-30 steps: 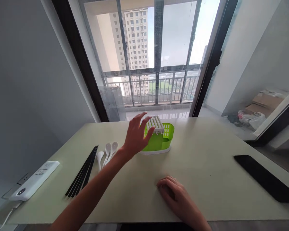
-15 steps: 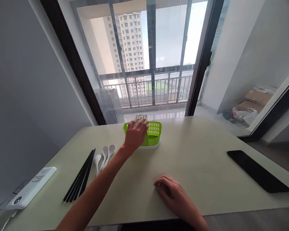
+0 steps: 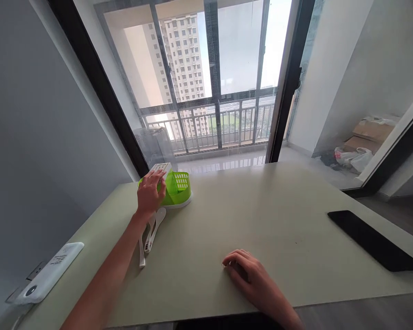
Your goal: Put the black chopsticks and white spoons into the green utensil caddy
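Observation:
At the far left of the table stands a green utensil holder (image 3: 179,198) with a latticed wall, a white base and a white slotted piece (image 3: 162,167) at its back. My left hand (image 3: 150,192) is closed over its left part, fingers draped across the top, hiding that side. Below that hand lie several white spoons (image 3: 154,231), bowls toward the holder and partly covered by my wrist. My right hand (image 3: 246,271) rests near the front edge, fingers loosely curled together, with nothing visible in it.
A white power bank-like device (image 3: 55,272) with a cable lies at the left edge. A black flat mat or case (image 3: 375,240) lies at the right. Beyond the table's far edge is a glass door; cardboard boxes (image 3: 375,130) and bags sit on the floor at right.
My left hand and the green utensil holder have shifted left along the far edge, beside the spoons. My left forearm now covers the black chopsticks. My right hand stays put.

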Demonstrator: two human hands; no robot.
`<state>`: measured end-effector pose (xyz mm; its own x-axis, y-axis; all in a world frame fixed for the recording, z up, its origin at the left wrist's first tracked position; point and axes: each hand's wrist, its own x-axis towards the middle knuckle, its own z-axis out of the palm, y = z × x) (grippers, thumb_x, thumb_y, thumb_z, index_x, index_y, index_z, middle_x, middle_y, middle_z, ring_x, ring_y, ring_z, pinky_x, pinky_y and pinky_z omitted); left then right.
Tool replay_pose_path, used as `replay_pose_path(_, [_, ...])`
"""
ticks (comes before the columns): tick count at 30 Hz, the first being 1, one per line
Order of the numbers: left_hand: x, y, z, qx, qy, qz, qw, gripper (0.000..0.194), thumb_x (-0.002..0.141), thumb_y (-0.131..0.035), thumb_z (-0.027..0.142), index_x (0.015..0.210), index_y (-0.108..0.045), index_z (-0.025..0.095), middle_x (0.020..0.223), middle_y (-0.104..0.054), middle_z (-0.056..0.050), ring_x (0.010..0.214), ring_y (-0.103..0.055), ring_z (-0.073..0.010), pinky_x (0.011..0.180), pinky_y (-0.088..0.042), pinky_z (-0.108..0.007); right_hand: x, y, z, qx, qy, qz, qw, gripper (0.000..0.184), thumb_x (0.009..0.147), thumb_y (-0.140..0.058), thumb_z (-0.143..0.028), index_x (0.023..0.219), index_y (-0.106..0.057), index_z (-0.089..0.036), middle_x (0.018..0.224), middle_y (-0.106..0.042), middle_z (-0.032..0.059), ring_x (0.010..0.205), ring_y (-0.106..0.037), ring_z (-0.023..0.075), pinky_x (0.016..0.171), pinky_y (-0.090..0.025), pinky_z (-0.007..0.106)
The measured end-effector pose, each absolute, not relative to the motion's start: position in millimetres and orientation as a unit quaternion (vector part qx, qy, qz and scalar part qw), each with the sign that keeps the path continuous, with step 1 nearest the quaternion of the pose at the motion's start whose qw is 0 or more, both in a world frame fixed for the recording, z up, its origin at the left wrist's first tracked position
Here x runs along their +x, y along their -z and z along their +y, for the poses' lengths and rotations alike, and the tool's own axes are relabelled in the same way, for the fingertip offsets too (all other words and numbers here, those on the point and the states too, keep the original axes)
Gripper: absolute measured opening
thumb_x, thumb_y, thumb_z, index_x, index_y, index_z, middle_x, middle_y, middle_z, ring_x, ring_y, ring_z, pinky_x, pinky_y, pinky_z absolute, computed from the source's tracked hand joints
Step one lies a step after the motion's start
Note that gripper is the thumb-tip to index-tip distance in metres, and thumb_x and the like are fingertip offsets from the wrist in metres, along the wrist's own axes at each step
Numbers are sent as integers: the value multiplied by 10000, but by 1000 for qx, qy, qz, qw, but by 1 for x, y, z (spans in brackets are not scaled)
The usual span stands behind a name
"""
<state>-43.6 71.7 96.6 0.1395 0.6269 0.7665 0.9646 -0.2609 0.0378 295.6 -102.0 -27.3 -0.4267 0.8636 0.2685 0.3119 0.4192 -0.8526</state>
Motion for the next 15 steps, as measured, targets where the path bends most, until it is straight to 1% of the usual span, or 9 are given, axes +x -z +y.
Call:
replay_pose_path(7, [-78,-97,69,-705,354,-564,245,424,1024,-388,355,1344,-637,231,1430,-631,-47,1414,-470,-250,1194,-342,-442,296,27,-103,-400,-370,-758,359,173,1017,-477,-256,1011,-650,-241,1025,-695,37,984,-627,197,903,-469,331])
replay_pose_path(15, [-85,-96,59,-696,352,-572,254,439,1018,-382,366,1342,-643,226,1424,-636,-59,1409,-479,-264,1194,-341,-463,296,29,-103,-401,-371,-758,358,184,1023,-479,-299,1007,-655,-246,1038,-700,53,1008,-636,218,900,-483,340])
